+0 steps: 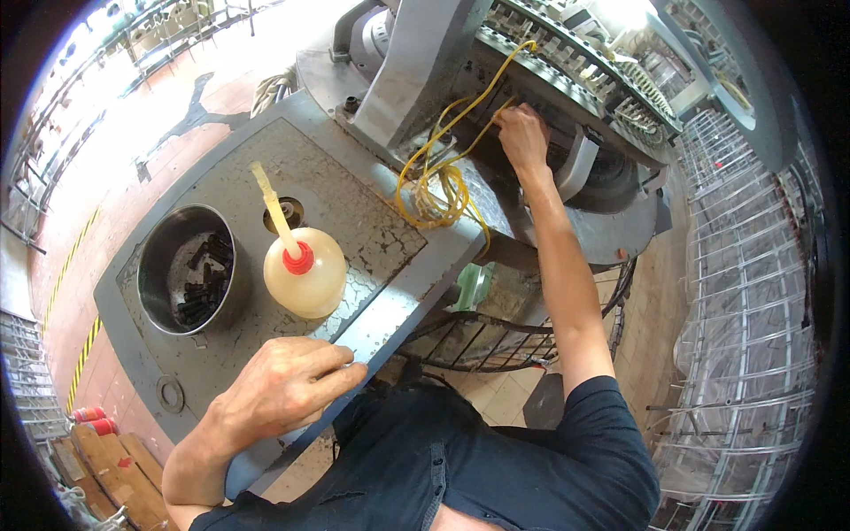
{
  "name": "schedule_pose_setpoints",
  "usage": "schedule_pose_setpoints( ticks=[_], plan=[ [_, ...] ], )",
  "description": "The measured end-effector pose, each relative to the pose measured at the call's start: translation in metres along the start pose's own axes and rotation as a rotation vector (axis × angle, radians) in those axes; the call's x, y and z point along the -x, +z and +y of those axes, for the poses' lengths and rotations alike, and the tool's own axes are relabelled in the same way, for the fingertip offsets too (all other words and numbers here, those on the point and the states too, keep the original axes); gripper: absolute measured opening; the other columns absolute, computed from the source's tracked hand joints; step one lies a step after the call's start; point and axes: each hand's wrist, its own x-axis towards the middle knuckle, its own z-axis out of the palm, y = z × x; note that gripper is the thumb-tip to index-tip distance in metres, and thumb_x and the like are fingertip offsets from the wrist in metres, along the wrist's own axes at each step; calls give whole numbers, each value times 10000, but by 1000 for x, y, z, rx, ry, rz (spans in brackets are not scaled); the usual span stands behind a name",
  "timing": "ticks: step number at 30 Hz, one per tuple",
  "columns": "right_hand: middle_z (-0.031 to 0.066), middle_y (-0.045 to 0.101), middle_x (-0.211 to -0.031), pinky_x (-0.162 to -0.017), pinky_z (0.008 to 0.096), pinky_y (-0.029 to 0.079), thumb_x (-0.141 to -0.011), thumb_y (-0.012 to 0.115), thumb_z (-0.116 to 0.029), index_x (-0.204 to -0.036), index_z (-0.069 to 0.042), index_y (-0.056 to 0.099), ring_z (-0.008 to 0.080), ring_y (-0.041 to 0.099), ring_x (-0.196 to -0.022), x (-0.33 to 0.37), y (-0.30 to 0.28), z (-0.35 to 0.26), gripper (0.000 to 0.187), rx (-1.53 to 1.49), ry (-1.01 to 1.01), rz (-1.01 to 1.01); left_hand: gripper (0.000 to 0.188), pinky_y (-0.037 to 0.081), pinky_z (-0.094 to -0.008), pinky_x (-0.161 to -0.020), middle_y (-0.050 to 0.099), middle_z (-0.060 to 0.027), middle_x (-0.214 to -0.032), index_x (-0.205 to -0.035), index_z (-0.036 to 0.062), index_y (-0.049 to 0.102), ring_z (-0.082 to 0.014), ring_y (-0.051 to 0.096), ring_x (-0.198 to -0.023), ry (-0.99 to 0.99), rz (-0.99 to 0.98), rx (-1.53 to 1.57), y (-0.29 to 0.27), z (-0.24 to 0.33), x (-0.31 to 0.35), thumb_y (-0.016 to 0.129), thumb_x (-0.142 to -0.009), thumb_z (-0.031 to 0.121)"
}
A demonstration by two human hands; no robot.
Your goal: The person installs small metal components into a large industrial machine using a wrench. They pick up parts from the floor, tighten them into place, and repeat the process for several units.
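My right hand [524, 140] reaches forward into the round machine [575, 133]. Its fingers are closed around the end of a thin yellow hose [450, 208], whose loops lie on the machine's front ledge and whose other stretch runs up to the needle-like row. What the hose end touches is hidden by the fingers. At the near edge of the grey table [363, 257] my left hand [288, 380] hovers or rests, fingers loosely bent and slightly apart, nothing visible in them. Beyond it stands a round squeeze bottle [305, 279] with a red collar and long yellowish spout.
A metal bowl [188, 270] of small black parts stands on the table's left, a flat ring [170, 394] nearer me. A grey machine post [421, 71] rises behind. Wire racks [744, 292] wrapped in plastic line the right; wooden boards [115, 478] lie lower left.
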Motion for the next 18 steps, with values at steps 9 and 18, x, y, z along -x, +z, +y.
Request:
schedule_pose_setpoints(
  ticks=[9,18],
  plan=[
    [209,743,-918,-761,470,566,-877,711,-181,-900,-37,780,404,725,-846,3,-8,-25,161,-170,346,-55,176,586,-372,-675,684,-124,-914,-1019,16,686,-262,701,-773,12,14,-34,-4,4,0,705,-845,23],
    [145,764,-831,-740,396,547,-831,765,-153,-887,-27,778,281,732,-761,6,42,-18,138,-578,768,248,203,583,-349,-676,686,-117,-934,-1007,17,708,-242,702,-775,9,79,-155,-34,17,-3,731,-808,45]
  ],
)
